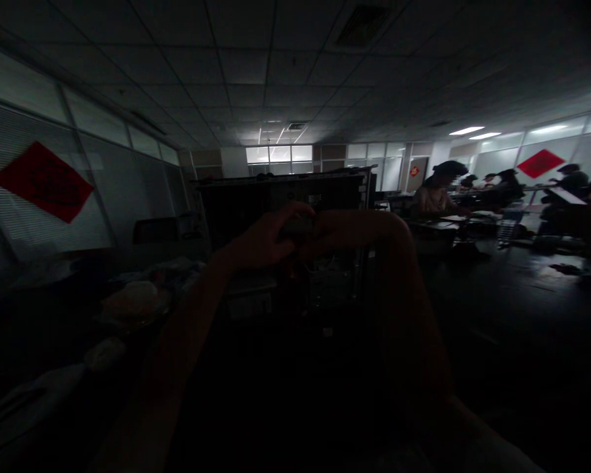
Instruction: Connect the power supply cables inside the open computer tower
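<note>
An opened desktop computer case point(362, 197) stands upright in front of me, its dark inside facing me. Both my hands are raised before it and meet near its middle. My left hand point(261, 240) curls its thumb and fingers around a small greyish block-like part point(298, 225), whose kind is too dark to tell. From the other side my right hand point(345, 228) bends sharply at the wrist, its fingers reaching to the same part; the fingertips are lost in shadow. Below the hands, a thin pale cable point(322, 265) and a boxy unit point(249, 303) show faintly inside the case.
Left of the case lie a crumpled plastic bag point(132, 302) and other loose items. A dark chair back point(155, 230) is behind them. To the right, a seated person point(436, 194) works at a desk, with others farther off. The room is very dim.
</note>
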Demonstrator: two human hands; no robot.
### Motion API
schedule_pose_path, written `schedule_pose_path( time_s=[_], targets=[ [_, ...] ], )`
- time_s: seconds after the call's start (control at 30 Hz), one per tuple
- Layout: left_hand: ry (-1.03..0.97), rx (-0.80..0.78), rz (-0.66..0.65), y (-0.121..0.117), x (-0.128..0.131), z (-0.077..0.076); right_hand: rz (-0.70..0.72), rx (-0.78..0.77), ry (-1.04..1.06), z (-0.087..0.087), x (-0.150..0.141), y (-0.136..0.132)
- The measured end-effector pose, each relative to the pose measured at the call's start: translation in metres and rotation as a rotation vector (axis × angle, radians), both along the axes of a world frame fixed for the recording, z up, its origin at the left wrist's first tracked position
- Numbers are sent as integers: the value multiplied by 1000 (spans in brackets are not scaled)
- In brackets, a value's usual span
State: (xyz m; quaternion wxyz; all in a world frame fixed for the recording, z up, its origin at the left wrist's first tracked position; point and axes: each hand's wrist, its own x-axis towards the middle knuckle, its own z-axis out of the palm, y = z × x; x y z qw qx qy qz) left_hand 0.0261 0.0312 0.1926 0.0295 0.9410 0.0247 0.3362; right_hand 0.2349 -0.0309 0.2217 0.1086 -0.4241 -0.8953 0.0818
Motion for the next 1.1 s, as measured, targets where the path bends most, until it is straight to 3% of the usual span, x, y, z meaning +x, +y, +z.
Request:
schedule_pose_path(
  time_s=[0.37,0.6,0.7,1.1],
  targets=[
    [-122,-77,37,7,2,2,-32,124,149,-1,10,9],
    [-171,-447,-224,22,3,3,64,63,433,-8,15,26],
    [-164,-556,-279,26,1,5,89,42,473,-9,15,30],
    [-113,-668,-369,27,-2,5,126,5,459,-9,17,26]
  ],
)
